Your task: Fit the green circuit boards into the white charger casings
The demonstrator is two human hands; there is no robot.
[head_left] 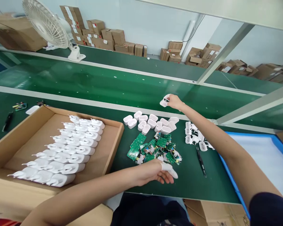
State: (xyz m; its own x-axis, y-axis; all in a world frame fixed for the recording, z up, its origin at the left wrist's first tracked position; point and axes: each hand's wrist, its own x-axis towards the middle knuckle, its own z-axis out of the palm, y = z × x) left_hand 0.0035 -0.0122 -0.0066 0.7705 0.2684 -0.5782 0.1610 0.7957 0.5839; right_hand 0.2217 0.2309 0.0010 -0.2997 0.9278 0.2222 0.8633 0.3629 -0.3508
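In the head view, the right hand [175,102] grasps a white part [163,103] in a pinching grip, above the far side of the table [214,185], beyond the shells [152,123]. The left hand [161,174] has its grip released, fingers loosely bent, just on the near side of the heaped boards [161,142]. Right of the boards lie small white pieces [188,139] and tweezers [201,161]; to the left, a box [114,147] holds rows of adapters [85,150].
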